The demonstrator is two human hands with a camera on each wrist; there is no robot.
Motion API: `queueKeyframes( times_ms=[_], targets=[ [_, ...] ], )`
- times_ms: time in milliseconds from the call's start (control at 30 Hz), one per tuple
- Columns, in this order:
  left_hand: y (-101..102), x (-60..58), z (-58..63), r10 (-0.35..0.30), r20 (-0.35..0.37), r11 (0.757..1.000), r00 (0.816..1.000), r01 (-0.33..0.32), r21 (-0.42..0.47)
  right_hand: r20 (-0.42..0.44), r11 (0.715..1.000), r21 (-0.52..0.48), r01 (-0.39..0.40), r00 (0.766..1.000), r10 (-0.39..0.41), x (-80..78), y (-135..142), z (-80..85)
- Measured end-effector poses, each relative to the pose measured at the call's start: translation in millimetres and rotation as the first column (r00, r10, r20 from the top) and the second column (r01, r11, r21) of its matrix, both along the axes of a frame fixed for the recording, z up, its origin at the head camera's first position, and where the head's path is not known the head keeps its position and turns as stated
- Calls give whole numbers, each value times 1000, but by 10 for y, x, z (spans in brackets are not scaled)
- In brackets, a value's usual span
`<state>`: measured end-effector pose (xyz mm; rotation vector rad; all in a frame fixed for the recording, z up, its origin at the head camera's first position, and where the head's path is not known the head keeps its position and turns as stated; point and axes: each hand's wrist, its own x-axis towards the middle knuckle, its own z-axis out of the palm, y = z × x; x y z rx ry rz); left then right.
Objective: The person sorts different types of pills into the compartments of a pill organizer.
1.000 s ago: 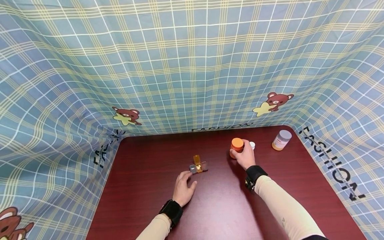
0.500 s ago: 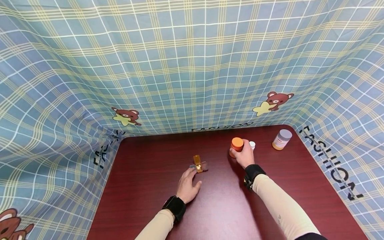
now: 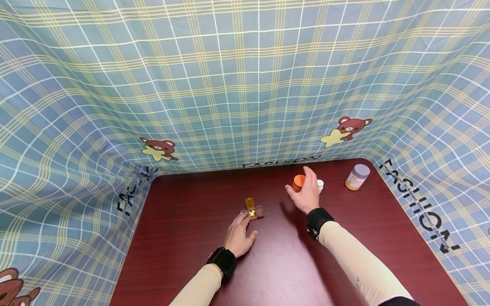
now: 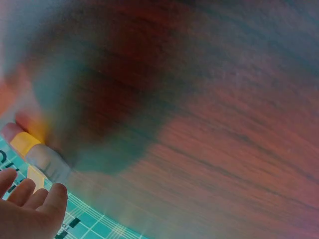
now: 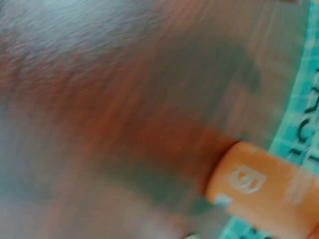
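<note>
A small pill organizer (image 3: 250,202) with coloured compartments stands on the table, its orange lid up and white pills inside the orange part. My left hand (image 3: 238,238) lies with relaxed fingers at its left side, fingertips overlapping the grey compartment. In the left wrist view the organizer (image 4: 25,143) appears just beyond the fingertips (image 4: 59,194). An orange bottle (image 3: 298,182) stands upright towards the back right. Just in front of it hovers my right hand (image 3: 308,194), fingers and thumb spread, partly hiding it. The right wrist view shows the bottle (image 5: 264,191) without fingers around it.
Beside the orange bottle is a small white-capped container (image 3: 320,185), partly behind my right hand. A bottle with a grey lid (image 3: 357,177) stands near the back right corner. Plaid cloth (image 3: 229,106) hangs around the dark red table (image 3: 191,191).
My right hand has let go of the orange bottle and drawn slightly back, its fingers spreading. My left hand has moved a little right and forward onto the organizer's grey compartment.
</note>
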<state>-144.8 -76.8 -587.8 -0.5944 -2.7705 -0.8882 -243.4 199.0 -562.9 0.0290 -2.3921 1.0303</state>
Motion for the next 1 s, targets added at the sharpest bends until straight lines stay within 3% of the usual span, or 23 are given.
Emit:
queueKeyframes(
  times_ms=[100, 200, 300, 500, 633, 767, 1000],
  targets=[
    [-6, -10, 6, -3, 25, 1000, 1000, 3, -31, -92, 994, 76, -74, 992, 81, -4, -152, 70],
    [-5, -25, 5, -4, 41, 998, 999, 6, -56, -87, 978, 109, -177, 979, 187, 35, -339, 111],
    [-4, -41, 2, 1, 40, 997, 999, 2, -80, 20, 950, 89, -300, 954, 299, 111, -534, 102],
    [-19, -87, -45, -3, 32, 991, 999, 7, -133, 262, 886, 53, -461, 862, 433, 229, -861, -44],
    [-44, -104, -38, -14, 34, 988, 999, 19, -150, 351, 872, 6, -490, 818, 457, 252, -1023, -186],
    [-57, -122, -16, -30, 43, 984, 999, 37, -173, 386, 874, -76, -480, 794, 470, 256, -1112, -299],
    [-80, -136, 23, -23, 77, 982, 997, 37, -186, 363, 869, -122, -480, 793, 489, 247, -1191, -373]
  ],
)
